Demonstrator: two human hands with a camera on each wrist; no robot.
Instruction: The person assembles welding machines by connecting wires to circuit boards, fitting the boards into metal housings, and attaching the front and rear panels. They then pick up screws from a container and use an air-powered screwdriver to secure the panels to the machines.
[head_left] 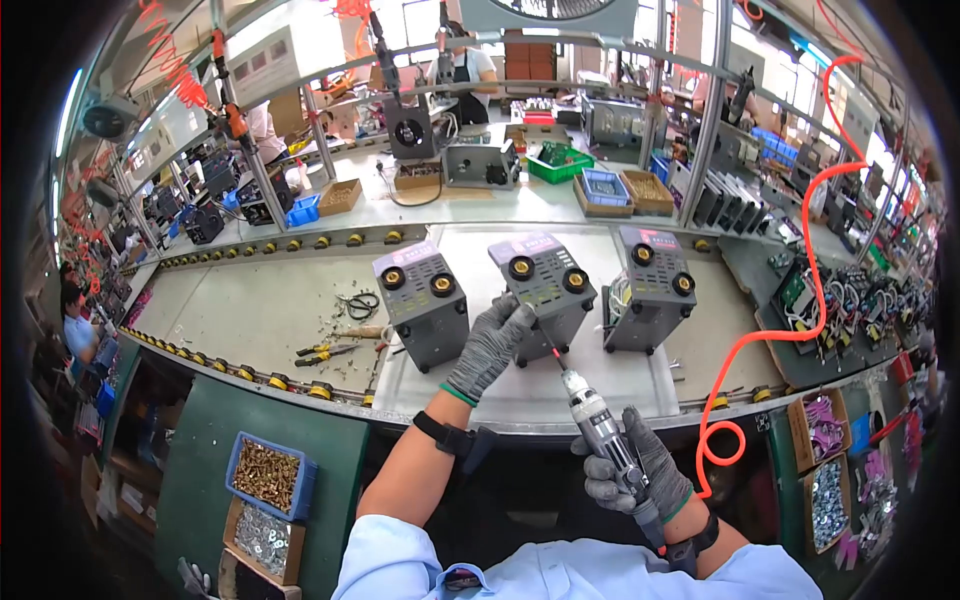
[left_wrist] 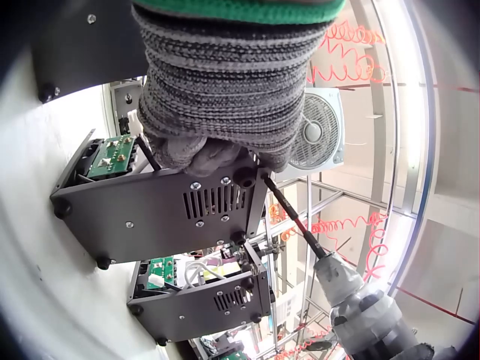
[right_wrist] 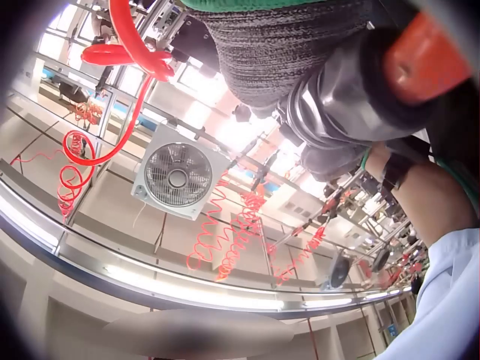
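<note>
Three dark grey metal machines stand in a row on the bench, each with two round brass-centred sockets on its slanted face. My gloved left hand [head_left: 488,345] grips the left side of the middle machine [head_left: 562,322], its fingers curled at the case edge. In my gloved right hand [head_left: 662,465] is a power screwdriver [head_left: 606,432], wrapped in pale tape near its nose. Its long bit [left_wrist: 296,217] reaches the casing corner beside a black rubber foot [left_wrist: 244,178], close to the left fingers. The left machine [head_left: 425,325] and right machine [head_left: 650,310] stand either side.
Pliers [head_left: 328,352] and loose screws lie left of the machines. A blue bin of brass parts [head_left: 265,475] and a box of bagged hardware [head_left: 262,540] sit lower left. A red hose [head_left: 760,337] hangs at the right, near wired circuit boards [head_left: 850,305].
</note>
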